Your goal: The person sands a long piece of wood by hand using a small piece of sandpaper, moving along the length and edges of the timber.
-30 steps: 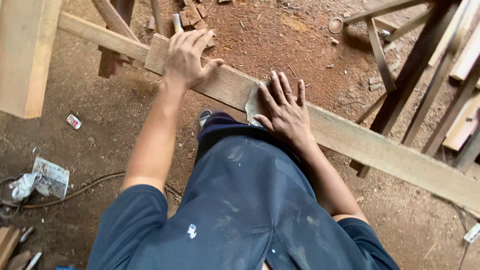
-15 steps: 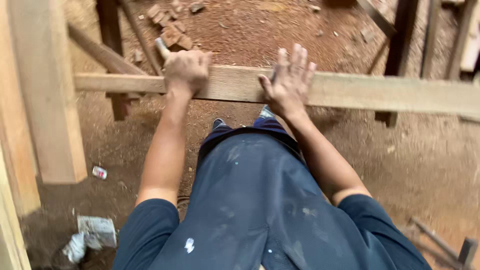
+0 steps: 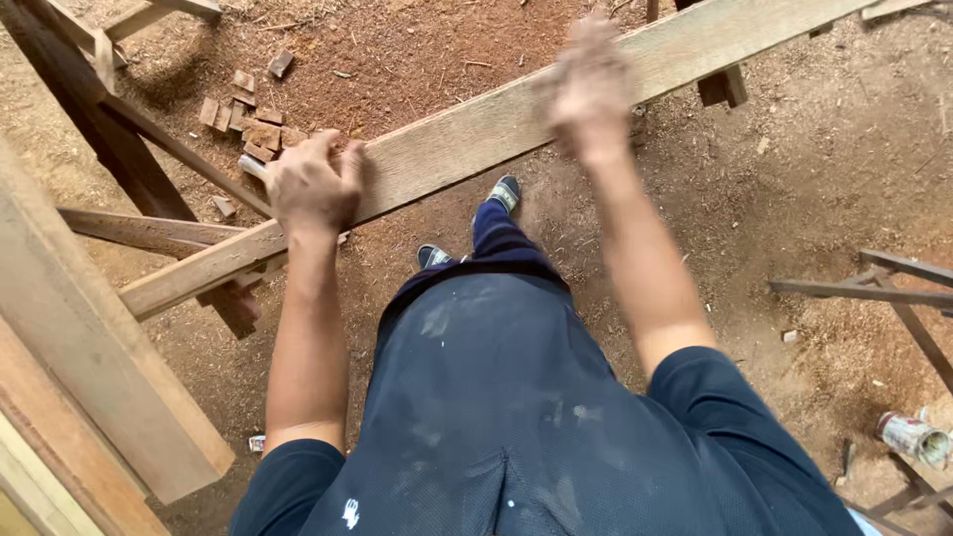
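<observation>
Sawdust-strewn dirt ground (image 3: pixel 794 159) lies beneath a long wooden plank (image 3: pixel 467 149) that slants across the scene at waist height; the left hand (image 3: pixel 313 184) curls over the plank's near edge, fingers closed around it; farther up the same plank, the right hand (image 3: pixel 591 84) is motion-blurred above the wood, and whether it grips cannot be told; small wood offcuts (image 3: pixel 248 124) sit just beyond the left hand; a crushed can (image 3: pixel 913 437) lies well apart, to the right.
</observation>
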